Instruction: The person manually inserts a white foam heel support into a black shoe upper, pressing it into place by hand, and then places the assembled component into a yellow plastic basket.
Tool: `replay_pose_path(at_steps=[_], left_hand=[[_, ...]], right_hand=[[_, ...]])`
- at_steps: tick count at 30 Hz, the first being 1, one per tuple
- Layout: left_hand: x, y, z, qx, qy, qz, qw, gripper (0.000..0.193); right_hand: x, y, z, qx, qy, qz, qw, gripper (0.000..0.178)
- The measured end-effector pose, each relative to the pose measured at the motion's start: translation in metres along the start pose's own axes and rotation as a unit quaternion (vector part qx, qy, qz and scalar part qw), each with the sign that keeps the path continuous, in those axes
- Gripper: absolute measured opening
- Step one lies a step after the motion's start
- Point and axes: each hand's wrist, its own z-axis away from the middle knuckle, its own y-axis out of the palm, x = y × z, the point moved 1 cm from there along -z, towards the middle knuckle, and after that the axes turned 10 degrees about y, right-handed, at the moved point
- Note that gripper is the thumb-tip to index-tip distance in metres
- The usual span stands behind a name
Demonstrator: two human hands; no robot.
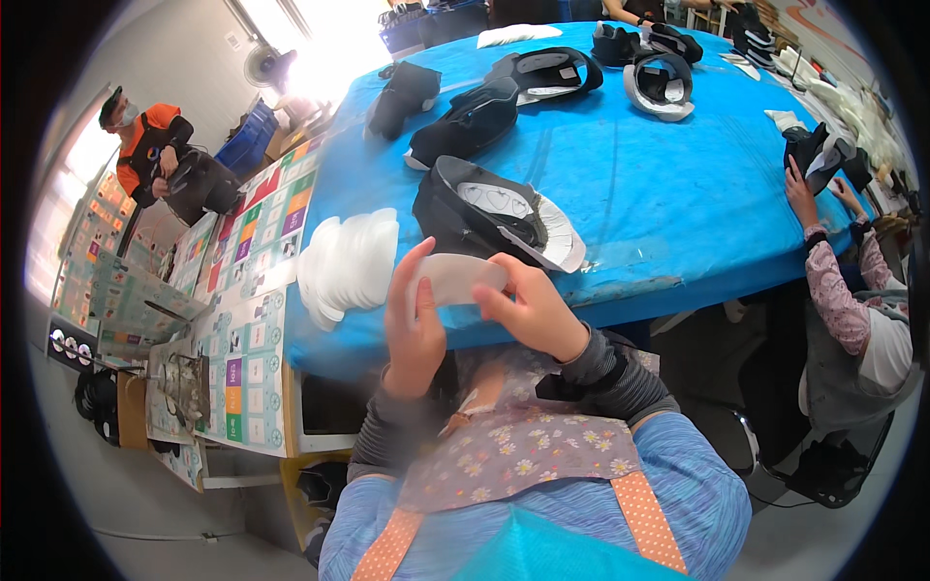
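Okay, head view, the only one: my left hand (415,334) is just left of centre, fingers stretched up, thumb in front, the left end of a curved white piece (453,278) caught between them. My right hand (538,308), at centre, pinches the right end with thumb and bent fingers. So both hands grip the one piece, held up over the near edge of the blue table cover (678,228).

Just left of my left hand, a fanned stack of white pieces (351,263) lies on the cover. Just above my hands sits a black padded item (446,206) with a white inner part, its pale rim toward the right. More black items run along the upper middle: one long dark one (468,123), a blurry one (405,100), a round one with a pale rim (659,87).

Right edge: a co-worker's hands (804,198) on a black-and-white item (821,155). Upper left: a masked person in an orange and black top (145,145), holding something black. Patterned sheets (260,334) cover the surface left of mine.
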Motion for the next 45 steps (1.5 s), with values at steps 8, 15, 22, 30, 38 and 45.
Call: replay_pose_path(at_steps=[8, 15, 22, 30, 38, 45], left_hand=[[-0.013, 0.026, -0.005, 0.175, 0.063, -0.305, 0.934, 0.052], [0.007, 0.027, -0.037, 0.21, 0.15, -0.162, 0.952, 0.061], [0.151, 0.025, -0.128, 0.232, 0.065, -0.001, 0.971, 0.077], [0.233, 0.016, -0.101, 0.222, -0.413, 0.087, 0.879, 0.056], [0.097, -0.008, -0.066, 0.237, -0.116, 0.032, 0.964, 0.057], [0.07, -0.031, -0.012, 0.175, -0.067, -0.034, 0.982, 0.079]], right_hand=[[0.022, -0.001, 0.011, -0.099, -0.03, 0.228, 0.968, 0.07], [0.031, -0.033, 0.012, -0.099, -0.068, 0.203, 0.972, 0.063], [0.015, -0.075, 0.006, -0.247, -0.129, 0.115, 0.953, 0.047], [0.011, -0.085, 0.006, -0.27, -0.064, 0.14, 0.95, 0.054], [0.041, -0.079, 0.035, -0.249, -0.153, 0.202, 0.935, 0.071], [0.028, -0.044, 0.017, -0.132, -0.181, 0.268, 0.937, 0.075]])
